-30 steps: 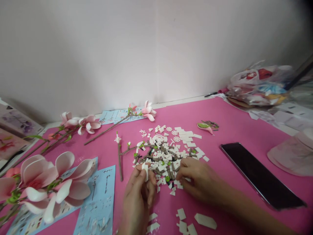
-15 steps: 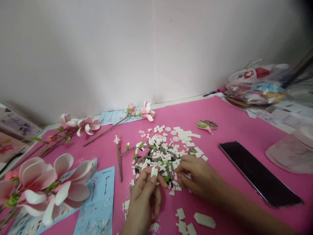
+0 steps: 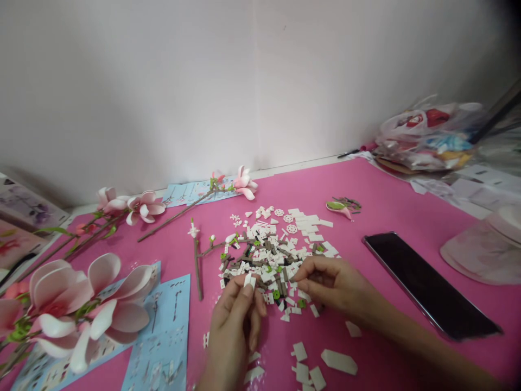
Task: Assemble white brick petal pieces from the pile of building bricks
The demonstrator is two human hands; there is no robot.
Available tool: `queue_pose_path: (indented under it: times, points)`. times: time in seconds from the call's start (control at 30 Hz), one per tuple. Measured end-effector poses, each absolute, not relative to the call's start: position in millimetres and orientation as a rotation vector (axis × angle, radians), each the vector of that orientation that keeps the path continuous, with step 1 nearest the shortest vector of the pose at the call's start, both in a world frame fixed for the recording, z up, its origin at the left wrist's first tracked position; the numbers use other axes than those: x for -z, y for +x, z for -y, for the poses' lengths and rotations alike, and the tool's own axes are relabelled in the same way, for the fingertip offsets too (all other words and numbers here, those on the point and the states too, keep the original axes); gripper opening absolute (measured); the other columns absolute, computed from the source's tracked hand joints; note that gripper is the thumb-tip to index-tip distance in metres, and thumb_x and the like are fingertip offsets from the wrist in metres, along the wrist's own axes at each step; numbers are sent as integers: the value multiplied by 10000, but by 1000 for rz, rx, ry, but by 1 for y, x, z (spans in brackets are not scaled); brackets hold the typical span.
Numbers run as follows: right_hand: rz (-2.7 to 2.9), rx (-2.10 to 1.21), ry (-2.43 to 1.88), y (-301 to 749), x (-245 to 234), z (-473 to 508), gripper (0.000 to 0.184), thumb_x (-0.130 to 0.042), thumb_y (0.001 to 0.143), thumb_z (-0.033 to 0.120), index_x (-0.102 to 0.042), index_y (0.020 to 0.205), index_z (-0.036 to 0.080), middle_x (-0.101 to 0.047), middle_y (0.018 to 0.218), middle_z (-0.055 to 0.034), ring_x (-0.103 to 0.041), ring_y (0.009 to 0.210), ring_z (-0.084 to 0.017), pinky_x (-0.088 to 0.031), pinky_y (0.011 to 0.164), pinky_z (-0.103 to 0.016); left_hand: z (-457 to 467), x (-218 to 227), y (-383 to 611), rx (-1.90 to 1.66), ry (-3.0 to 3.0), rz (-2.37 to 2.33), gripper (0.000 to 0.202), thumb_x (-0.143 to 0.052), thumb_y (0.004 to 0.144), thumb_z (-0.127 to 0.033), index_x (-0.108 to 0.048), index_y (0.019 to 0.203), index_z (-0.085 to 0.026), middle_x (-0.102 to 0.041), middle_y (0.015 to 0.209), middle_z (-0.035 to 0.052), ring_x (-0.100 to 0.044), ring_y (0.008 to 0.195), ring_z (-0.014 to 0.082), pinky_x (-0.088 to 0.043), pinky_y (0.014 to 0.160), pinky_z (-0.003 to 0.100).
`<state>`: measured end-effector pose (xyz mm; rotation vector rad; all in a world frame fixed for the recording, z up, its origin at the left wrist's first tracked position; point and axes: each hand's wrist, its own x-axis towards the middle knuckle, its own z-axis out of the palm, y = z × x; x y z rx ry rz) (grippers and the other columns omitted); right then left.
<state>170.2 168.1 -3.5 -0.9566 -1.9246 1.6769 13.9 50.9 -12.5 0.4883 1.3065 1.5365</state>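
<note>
Two hands sit near the front edge of the pink tabletop (image 3: 386,212), head view. Left hand (image 3: 236,326) is raised off the surface, fingers (image 3: 244,297) clamped on a small white piece (image 3: 249,279) at thumb + forefinger tips; that piece hangs just over the near side of the pile (image 3: 272,252). Pile = white, brown-grey & a few green bits, spread around the tabletop's ctr. Right hand (image 3: 336,285) rests at the pile's near-right side, fingers curled, thumb & forefinger tips drawn together; can't tell if a bit sits btwn them. Loose white slabs (image 3: 321,364) lie by the front edge, btwn the two forearms. Thin brown stem (image 3: 197,266) w/ white buds lies just left of the pile. Dark phone (image 3: 427,282) lies flat, right of the right hand, apart from it. Big pink-white flower (image 3: 77,309) at the front-left corner, partly over blue instruction sheets (image 3: 165,336). More flower branches (image 3: 134,209) along the back-left edge. Small green-pink part (image 3: 337,207) lies behind the pile, twd the back edge. Plastic bags (image 3: 427,136) are heaped at the back-right corner; pale hat-like thing (image 3: 484,250) at the right edge, too blurred to name.
</note>
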Motion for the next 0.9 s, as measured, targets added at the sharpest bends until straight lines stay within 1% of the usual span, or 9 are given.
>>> queue_pose_path:
  times: [0.07,0.17,0.23,0.3,0.4,0.5,0.6,0.7,0.9]
  points:
    - [1864,-1793,-945,170,3,-168,187,-626,798,321,-681,884,164,-599,653,5,-546,516,-113,-469,437,-220,-51,12,15,-1513,478,-1282,300,-535,921,-353,-545,695,-156,-478,507,-73,-221,310,6,-147,339,150]
    - [1919,-1774,-893,171,6,-168,266,-610,832,337,-690,1028,176,-605,736,-4,-569,555,-113,-492,480,-233,-51,11,16,-1505,459,-1284,260,-556,910,-356,-557,738,-161,-530,575,-59,-228,315,1,-146,332,143]
    - [1971,-1705,-885,172,8,-169,263,-598,842,300,-671,1066,184,-608,741,2,-578,573,-117,-484,497,-233,-51,11,16,-1521,464,-1289,271,-544,916,-356,-555,727,-161,-505,534,-65,-227,314,8,-153,336,146]
    - [2036,-1623,-902,172,9,-169,207,-591,838,253,-652,1023,181,-603,692,17,-571,565,-118,-462,501,-229,-50,10,16,-1541,469,-1299,297,-527,923,-351,-545,697,-159,-445,469,-79,-220,314,15,-161,348,150]
    - [2252,-1307,-944,172,10,-171,82,-566,836,177,-645,856,180,-602,649,20,-557,559,-120,-429,527,-238,-51,9,15,-1579,455,-1325,298,-517,930,-329,-532,687,-157,-426,457,-85,-219,328,17,-179,376,151]
    - [2491,-940,-883,172,12,-173,165,-531,847,118,-675,803,187,-632,712,-4,-575,637,-137,-420,601,-263,-54,9,14,-1621,422,-1327,296,-511,936,-339,-526,699,-162,-458,470,-77,-244,333,20,-172,377,155]
    - [2595,-752,-815,173,17,-173,222,-498,879,117,-702,917,196,-638,785,-29,-584,711,-164,-422,648,-286,-56,10,13,-1682,378,-1304,295,-537,922,-336,-518,684,-164,-478,479,-77,-248,325,16,-169,363,157]
    - [2540,-575,-862,174,21,-173,242,-501,885,134,-663,1061,173,-630,855,-62,-575,782,-201,-418,670,-312,-57,11,12,-1724,360,-1304,289,-533,923,-314,-494,676,-168,-477,490,-80,-240,323,15,-161,356,158]
    - [2606,-623,-576,168,14,-166,199,-495,819,51,-634,753,178,-577,753,-37,-509,725,-176,-360,633,-293,-56,13,11,-1721,348,-1306,291,-520,922,-316,-462,673,-177,-439,448,-88,-233,316,25,-177,356,163]
